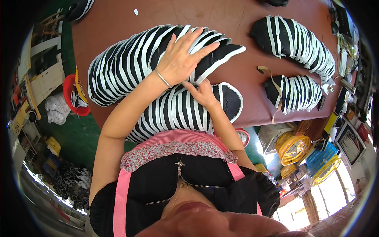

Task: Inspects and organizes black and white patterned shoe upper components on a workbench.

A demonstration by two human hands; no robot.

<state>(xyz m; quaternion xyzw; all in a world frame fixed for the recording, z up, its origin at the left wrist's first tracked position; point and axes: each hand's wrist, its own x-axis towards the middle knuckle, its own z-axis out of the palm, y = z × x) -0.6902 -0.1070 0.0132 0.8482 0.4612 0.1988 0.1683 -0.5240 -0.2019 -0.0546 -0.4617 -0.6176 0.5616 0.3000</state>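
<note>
Two long stacks of nested black cloth pieces with white edging lie curved on the brown table, side by side. Over the right end of the farther stack (122, 65), my left hand (179, 57) rests with its fingers spread. An end piece (219, 59) there sticks out to the right in a white-edged point. My right hand (203, 94) has its fingertips closed at the lower edge of this piece, between the two stacks; the exact grip is partly hidden. Below it runs the nearer stack (169, 110), close against my apron, its rounded end piece (232, 103) facing right.
Two more such stacks, a longer one (302, 47) and a shorter one (300, 94), lie at the table's right. A tan strip (279, 94) hangs over the near edge. A small white object (136, 12) lies at the back. Beside the table stand a red basin (71, 94) and yellow baskets (293, 148).
</note>
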